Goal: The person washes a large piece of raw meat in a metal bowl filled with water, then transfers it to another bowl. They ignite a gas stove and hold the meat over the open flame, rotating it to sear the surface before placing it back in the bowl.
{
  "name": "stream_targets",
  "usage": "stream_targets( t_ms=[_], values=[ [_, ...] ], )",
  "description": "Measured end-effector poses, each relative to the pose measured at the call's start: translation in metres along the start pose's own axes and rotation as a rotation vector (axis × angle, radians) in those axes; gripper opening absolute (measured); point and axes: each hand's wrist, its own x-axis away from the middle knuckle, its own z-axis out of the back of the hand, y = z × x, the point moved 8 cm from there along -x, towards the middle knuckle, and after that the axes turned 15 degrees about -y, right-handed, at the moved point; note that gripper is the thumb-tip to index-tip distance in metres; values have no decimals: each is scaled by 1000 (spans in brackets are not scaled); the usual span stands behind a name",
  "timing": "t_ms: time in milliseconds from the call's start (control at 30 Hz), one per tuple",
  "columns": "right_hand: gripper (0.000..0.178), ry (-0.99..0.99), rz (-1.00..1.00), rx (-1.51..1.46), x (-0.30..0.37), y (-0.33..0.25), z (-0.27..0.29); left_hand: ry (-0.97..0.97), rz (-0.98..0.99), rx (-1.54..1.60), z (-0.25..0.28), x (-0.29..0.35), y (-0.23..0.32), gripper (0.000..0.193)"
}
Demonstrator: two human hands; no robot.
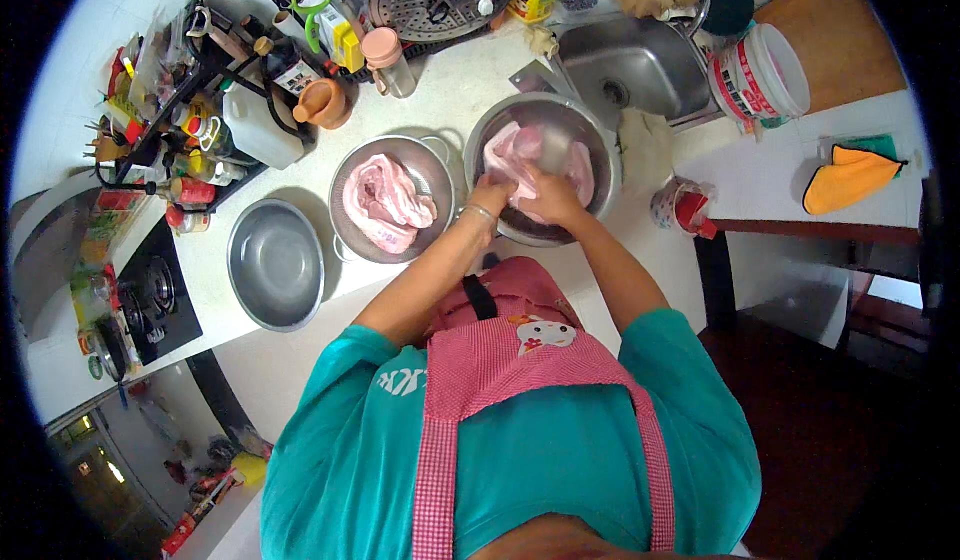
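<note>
head: grip – left hand (pixel 490 195) and right hand (pixel 552 200) both pressed closed on raw meat slab (pixel 520 155) inside steel bowl (pixel 600 145) on surface | meat likely soft, floppy, slippery, heavy; support from underneath, both hands

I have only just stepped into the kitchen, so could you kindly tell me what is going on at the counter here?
A person in a teal shirt and pink checked apron stands at a white counter. Both hands, the left hand and the right hand, are in a steel bowl and rest on a piece of raw pink meat. To its left, a second bowl holds more raw meat, and a third steel bowl is empty. A sink lies behind.
</note>
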Motion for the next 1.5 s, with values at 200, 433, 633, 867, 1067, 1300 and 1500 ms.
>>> stream_targets(
  t_ms=[200,433,633,867,1067,1300,1500],
  values=[
    [64,58,174,-565,-9,28,5,-87,99,491,-36,-32,-31,50],
    [60,-98,161,-930,5,9,17,-236,-4,706,-46,-64,0,59],
    [69,-36,430,-792,30,-12,48,-285,67,731,-53,-74,20,65],
    [60,111,258,-958,10,27,26,-52,14,492,-54,-68,-13,62],
    [34,290,18,-760,-3,43,32,85,-132,105,-72,-23,-7,69],
    [37,236,193,-664,-9,33,30,89,-215,264,-54,-27,8,63],
    [71,108,461,-645,47,-25,55,1,-28,639,-44,-40,18,52]
  ],
)
